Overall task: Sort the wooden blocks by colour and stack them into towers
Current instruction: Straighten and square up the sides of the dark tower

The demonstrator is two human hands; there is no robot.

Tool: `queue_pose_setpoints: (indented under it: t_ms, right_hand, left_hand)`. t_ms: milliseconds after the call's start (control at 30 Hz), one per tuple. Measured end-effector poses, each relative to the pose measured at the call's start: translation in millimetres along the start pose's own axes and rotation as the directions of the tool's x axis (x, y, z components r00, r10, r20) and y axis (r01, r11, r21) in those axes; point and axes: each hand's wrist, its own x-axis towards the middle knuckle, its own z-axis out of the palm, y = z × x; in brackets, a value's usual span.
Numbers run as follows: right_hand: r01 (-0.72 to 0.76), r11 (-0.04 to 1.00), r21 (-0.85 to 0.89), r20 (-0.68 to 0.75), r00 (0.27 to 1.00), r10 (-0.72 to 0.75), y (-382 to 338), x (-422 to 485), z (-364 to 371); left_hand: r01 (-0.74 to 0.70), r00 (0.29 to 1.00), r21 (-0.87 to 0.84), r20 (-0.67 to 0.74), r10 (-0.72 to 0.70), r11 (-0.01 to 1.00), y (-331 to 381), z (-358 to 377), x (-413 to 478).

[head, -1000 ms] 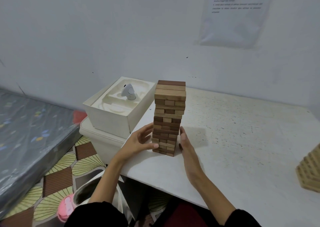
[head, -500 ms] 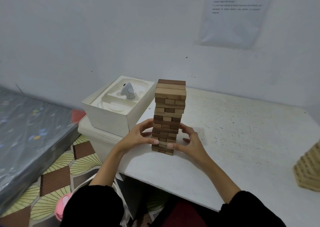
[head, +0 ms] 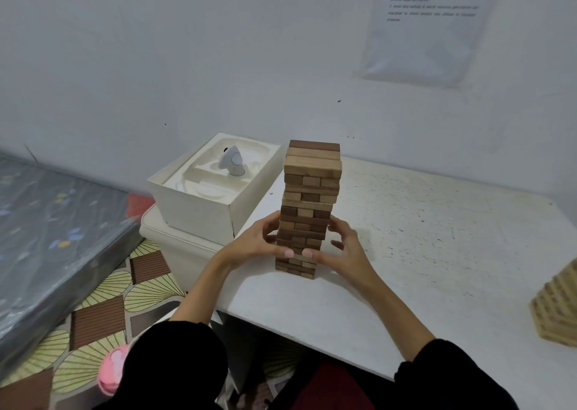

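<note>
Left hand: your left hand (head: pixel 249 247) is clamped on the lower part of the mixed tower (head: pixel 310 188) from its 9 o'clock side. The fingers curl round the far edge and the thumb presses on the front face.
Right hand: your right hand (head: pixel 345 252) grips the same stretch from 3 o'clock, with its fingers curled at the tower's right side and its thumb on the front. The two thumb tips lie just beside each other.
Mixed tower: it stands upright near the left edge of the table (head: pixel 437 253). Dark and light brown blocks are mingled through its layers, with a dark one on top.
Pale tower: the pale tower (head: pixel 559 309) is at 3 o'clock from the mixed tower and well apart from it. It is all light blocks, cut off by the right border.
White box: the white box (head: pixel 199 203) is at 10 o'clock, just beside the table. It is open and sits on a lower box (head: pixel 175 244), and a small white device (head: pixel 232 161) stands in its moulded tray.
Wall: a sheet of paper (head: pixel 431 34) hangs at 1 o'clock; its print is too blurred to read.
Floor: a patterned mat (head: pixel 103 300) lies at 8 o'clock, a mattress (head: pixel 46 238) at 9 o'clock and a pink object (head: pixel 112 369) at 7 o'clock.
</note>
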Motion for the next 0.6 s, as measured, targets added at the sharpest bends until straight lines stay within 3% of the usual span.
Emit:
queue_pose_setpoints:
  t_ms: [600]
  right_hand:
    - [-0.079,0.995,-0.067,0.022,0.997,0.08,7.8,4.5,1.3]
  left_hand:
    - [-0.099,0.995,-0.023,-0.001,0.099,0.995,-16.5,5.3,11.2]
